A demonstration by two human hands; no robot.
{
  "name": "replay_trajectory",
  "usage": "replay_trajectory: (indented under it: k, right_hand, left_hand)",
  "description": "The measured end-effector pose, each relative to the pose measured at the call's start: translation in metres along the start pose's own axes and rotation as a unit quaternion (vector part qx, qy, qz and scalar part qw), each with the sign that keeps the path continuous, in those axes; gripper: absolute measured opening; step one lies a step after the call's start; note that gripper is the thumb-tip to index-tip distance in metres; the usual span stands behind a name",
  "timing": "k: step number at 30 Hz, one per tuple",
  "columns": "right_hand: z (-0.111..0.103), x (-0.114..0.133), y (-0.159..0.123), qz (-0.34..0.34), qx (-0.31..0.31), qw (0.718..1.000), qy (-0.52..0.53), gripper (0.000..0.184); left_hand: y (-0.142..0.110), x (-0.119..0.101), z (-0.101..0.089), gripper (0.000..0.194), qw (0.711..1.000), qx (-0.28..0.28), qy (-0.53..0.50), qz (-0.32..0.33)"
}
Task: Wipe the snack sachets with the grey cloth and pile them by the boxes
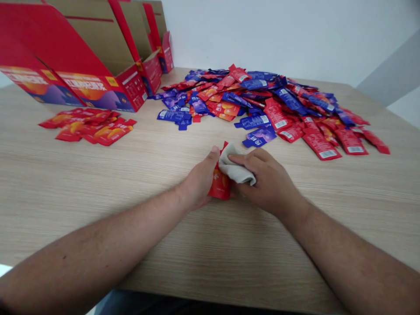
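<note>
My left hand (200, 179) is closed around a red sachet (219, 186) held just above the wooden table (131, 183) at its middle. My right hand (267, 181) pinches a small pale cloth (234, 168) and presses it against the sachet's upper face. The two hands touch each other around the sachet. Most of the sachet is hidden by the fingers and the cloth.
A large heap of red and blue sachets (262, 105) spreads over the far right of the table. A small pile of red sachets (88, 127) lies at the left. Open red cardboard boxes (98, 65) stand in a row at the far left.
</note>
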State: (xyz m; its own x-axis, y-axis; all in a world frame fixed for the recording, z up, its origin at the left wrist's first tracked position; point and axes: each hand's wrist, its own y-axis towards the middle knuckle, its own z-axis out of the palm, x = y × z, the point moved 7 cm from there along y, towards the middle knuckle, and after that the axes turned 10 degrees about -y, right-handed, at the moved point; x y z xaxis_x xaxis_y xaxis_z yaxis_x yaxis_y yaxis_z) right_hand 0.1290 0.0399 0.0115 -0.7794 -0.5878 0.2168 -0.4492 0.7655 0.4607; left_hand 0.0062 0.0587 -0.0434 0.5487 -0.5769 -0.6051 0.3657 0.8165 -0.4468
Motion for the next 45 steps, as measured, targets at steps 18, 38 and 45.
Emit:
replay_trajectory:
  k: [18, 38, 45]
  right_hand:
    - [-0.003, -0.009, 0.001, 0.027, -0.006, 0.999, -0.017, 0.052]
    - [-0.002, -0.014, 0.002, 0.023, 0.007, 0.999, -0.025, 0.047]
    - [0.0, -0.015, 0.004, 0.026, 0.027, 0.999, -0.017, 0.048]
  left_hand:
    - [0.001, 0.002, 0.001, 0.063, 1.0, 0.005, -0.001, -0.027]
    - [0.002, 0.003, 0.0, 0.063, 1.0, 0.012, -0.002, -0.027]
    - [0.004, 0.003, 0.0, 0.065, 0.999, 0.023, -0.024, -0.024]
